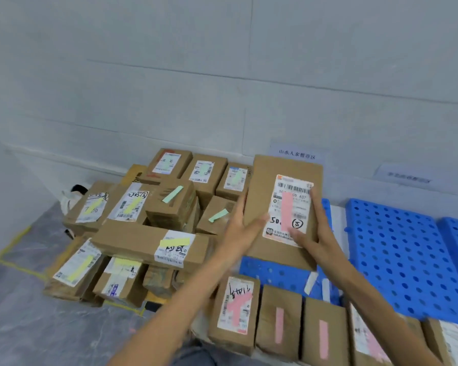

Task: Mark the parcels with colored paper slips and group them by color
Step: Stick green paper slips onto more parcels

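A tall brown parcel [265, 186] with a white label and a pink slip [287, 213] stands tilted on the blue pallet [275, 276]. My left hand [242, 228] lies flat against its left edge with straight fingers. My right hand [313, 231] presses its label side, fingers spread and thumb up along the right edge. In front stands a row of several pink-slipped parcels [234, 313]. To the left is a pile with green-slipped parcels [172, 204] at the back and yellow-slipped parcels [154, 245] in front.
More blue perforated pallets [397, 254] extend to the right along a grey wall with two paper signs [296, 154]. Grey plastic sheeting with yellow tape lines [13, 265] covers the floor at left. A white bag [70, 199] lies behind the pile.
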### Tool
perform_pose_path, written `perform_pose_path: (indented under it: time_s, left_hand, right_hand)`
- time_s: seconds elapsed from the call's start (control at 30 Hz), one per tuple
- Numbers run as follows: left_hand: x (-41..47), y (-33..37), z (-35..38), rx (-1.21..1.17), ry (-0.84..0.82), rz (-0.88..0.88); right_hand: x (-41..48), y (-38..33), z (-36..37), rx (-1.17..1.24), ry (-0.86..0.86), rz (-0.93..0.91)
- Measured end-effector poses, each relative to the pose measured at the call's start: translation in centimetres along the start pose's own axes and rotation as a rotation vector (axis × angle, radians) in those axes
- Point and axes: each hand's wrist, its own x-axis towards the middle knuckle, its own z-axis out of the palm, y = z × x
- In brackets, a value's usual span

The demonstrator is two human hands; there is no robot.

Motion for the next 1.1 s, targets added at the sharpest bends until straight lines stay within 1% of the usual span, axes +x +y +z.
perform_pose_path:
  time_s: [0.07,0.17,0.23,0.3,0.37,0.43,0.57,0.67,0.77,0.87,0.97,1.1]
  left_hand:
    - [1.9,3.1,-4.2,-0.015,0.065,0.066]
    - [4.0,5.6,-12.0,-0.003,0.188,0.109]
    - [5.5,6.3,-17.7,0.035,0.288,0.116]
    - [7.8,6.6,-23.9,0.062,0.363,0.126]
    - [10.7,6.4,-30.1,0.115,0.435,0.135]
    - [13.4,5.3,-35.5,0.171,0.469,0.101]
    - [19.5,1.1,-45.6,0.183,0.481,-0.083]
    - [23.5,-3.1,-51.6,0.228,0.44,-0.188]
    - [27.0,-7.1,-55.5,0.283,0.391,-0.236]
    - [29.6,-10.2,-57.3,0.337,0.331,-0.271]
    - [31.7,-13.7,-57.1,0.359,0.27,-0.341]
    - [32.0,-17.1,-54.5,0.474,0.16,-0.468]
  right_hand:
    - [4.4,-3.0,1.9,-0.06,-0.116,-0.099]
    - [11.4,-6.5,6.6,-0.188,-0.261,-0.219]
    - [15.8,-8.4,11.3,-0.253,-0.273,-0.319]
    - [19.9,-10.0,17.1,-0.226,-0.233,-0.347]
    - [24.3,-10.7,23.2,-0.191,-0.187,-0.326]
    - [28.0,-10.8,28.3,-0.158,-0.178,-0.253]
    - [35.4,-9.0,37.5,-0.1,-0.245,-0.071]
    - [39.7,-6.0,43.0,-0.116,-0.28,0.048]
    - [42.8,-2.5,46.7,-0.173,-0.308,0.116]
    - [45.2,1.0,48.6,-0.253,-0.363,0.204]
    - [46.7,3.6,49.1,-0.336,-0.4,0.279]
    - [47.4,5.1,48.9,-0.412,-0.435,0.285]
